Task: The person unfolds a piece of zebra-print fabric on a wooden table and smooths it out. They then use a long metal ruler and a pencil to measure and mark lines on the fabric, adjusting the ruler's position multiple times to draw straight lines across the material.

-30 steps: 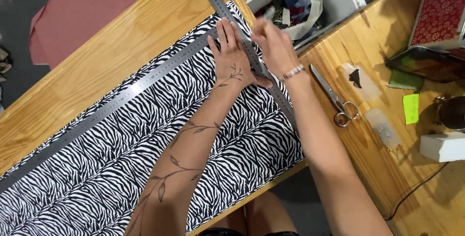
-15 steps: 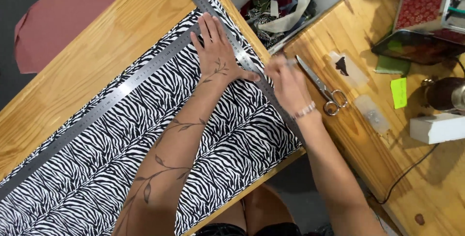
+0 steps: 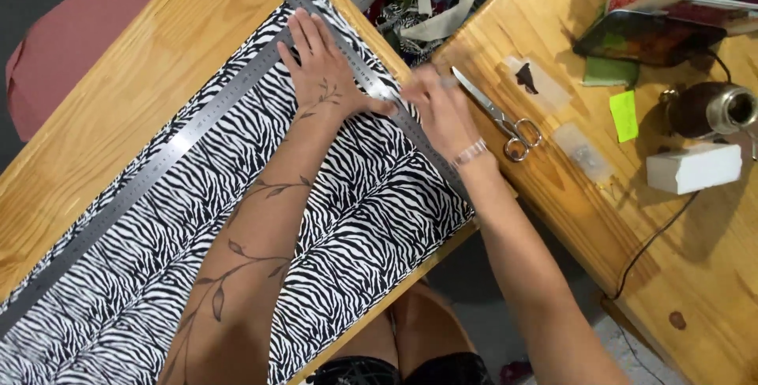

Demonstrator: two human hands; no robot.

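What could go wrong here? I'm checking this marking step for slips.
The left hand presses only one part of the short metal ruler, so its free ends might pivot as the right hand works along it. The zebra fabric overhangs the table edge and may drag. The scissors lie close to the right wrist.

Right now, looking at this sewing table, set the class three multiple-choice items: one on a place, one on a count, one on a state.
1. Where do the scissors lie?
A. On the zebra fabric
B. On bare wood right of the fabric
C. On the floor

2. How many metal rulers are on the zebra fabric?
A. One
B. Two
C. Four

3. How is the left hand?
A. Flat, pressing
B. Clenched
C. Lifted away

Answers: 1 B, they rest on the wooden table beyond the right hand. 2 B, a long ruler and a short ruler. 3 A, fingers spread flat on the fabric beside the short ruler.
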